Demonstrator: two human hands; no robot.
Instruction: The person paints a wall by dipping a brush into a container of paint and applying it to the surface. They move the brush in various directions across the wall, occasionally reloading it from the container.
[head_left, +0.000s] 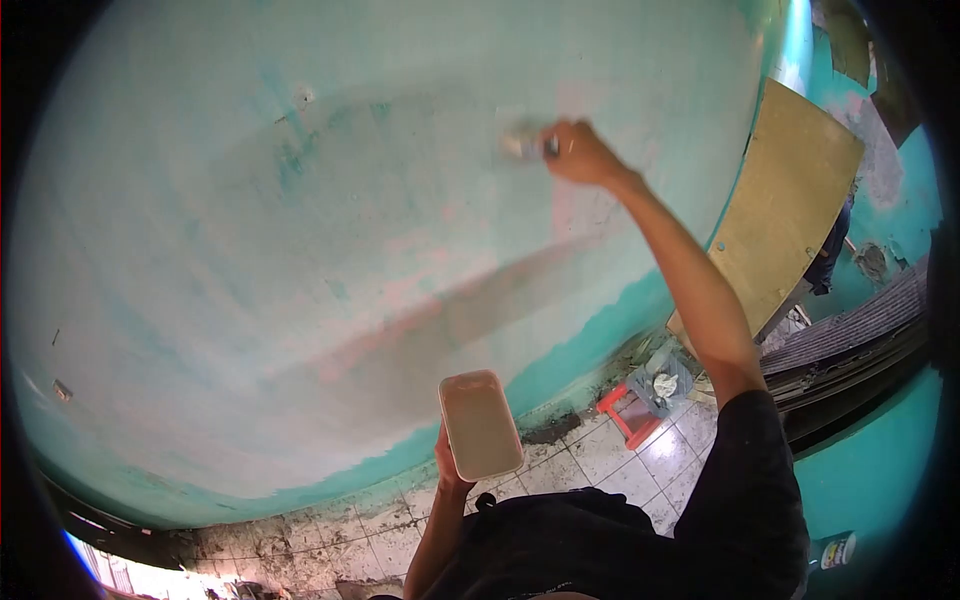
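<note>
My right hand (583, 155) is closed around the handle of a paintbrush (524, 142), held up against the wall (400, 190). Motion smears the pale bristles, so whether they touch the wall cannot be told. Whitish paint covers much of the turquoise wall, with pink and greenish patches showing through. Lower down, my left hand (447, 460) grips a rectangular plastic tub (481, 425) by its left side. Inside the tub is a pale greyish liquid that looks like paint. Most of the left fingers are hidden behind it.
A red stool (630, 418) with a plastic bag (660, 384) beside it stands on the dirty tiled floor (570, 470). At right, a wooden board (780, 200) leans near stacked corrugated sheets (850, 325). A labelled can (836, 550) is at lower right.
</note>
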